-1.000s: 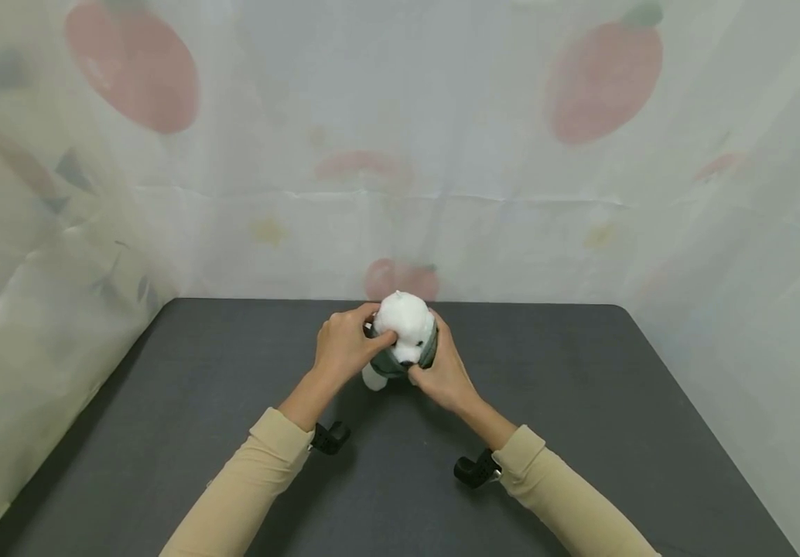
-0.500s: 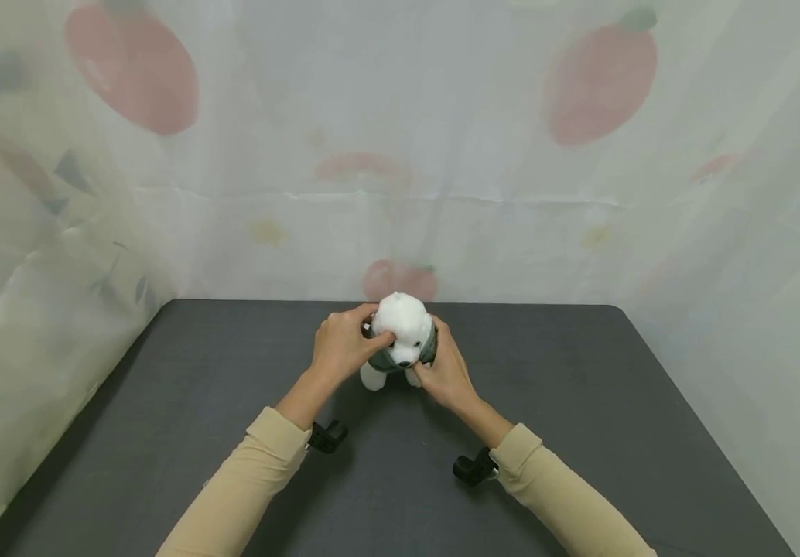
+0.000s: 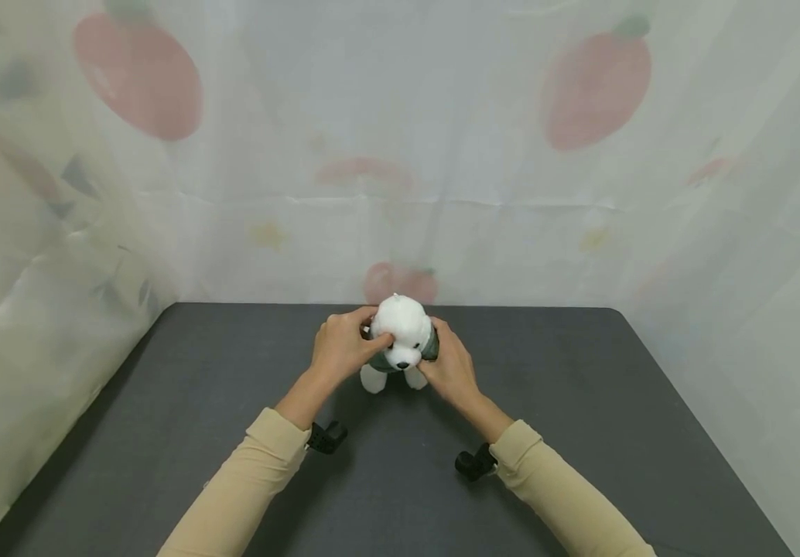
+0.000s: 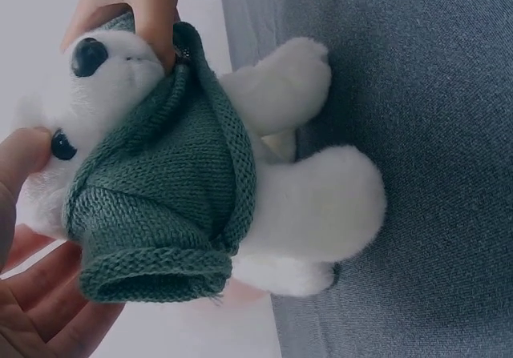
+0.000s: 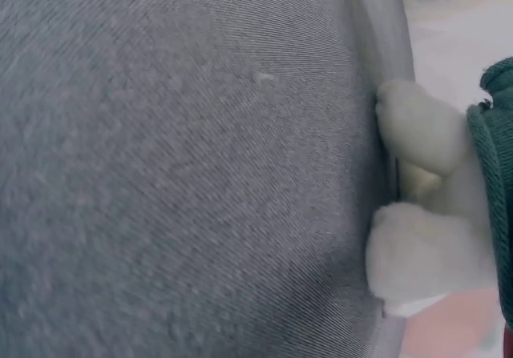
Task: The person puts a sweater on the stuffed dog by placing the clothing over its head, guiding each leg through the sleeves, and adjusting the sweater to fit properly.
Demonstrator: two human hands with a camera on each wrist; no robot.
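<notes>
A white plush toy [image 3: 401,331] in a green knit sweater [image 3: 431,348] stands on the dark grey table [image 3: 581,402], facing me. My left hand [image 3: 343,352] grips its head and sweater from the left. In the left wrist view its thumb [image 4: 20,162] lies by the toy's eye and its fingers [image 4: 40,310] are behind the sweater [image 4: 160,206]. My right hand [image 3: 450,367] pinches the sweater from the right, and its fingertips [image 4: 140,10] hold the collar beside the muzzle. The right wrist view shows only the toy's white legs [image 5: 425,214] and a sweater edge [image 5: 497,126].
A pale curtain [image 3: 442,155] printed with red fruit closes the table's back and both sides. Black wrist cameras [image 3: 326,437] hang under both beige sleeves [image 3: 261,464]. Bare tabletop [image 5: 184,166] lies left, right and in front of the toy.
The toy's head has risen a little and both front paws now show below my hands. Both hands have kept their hold and shifted slightly away from me.
</notes>
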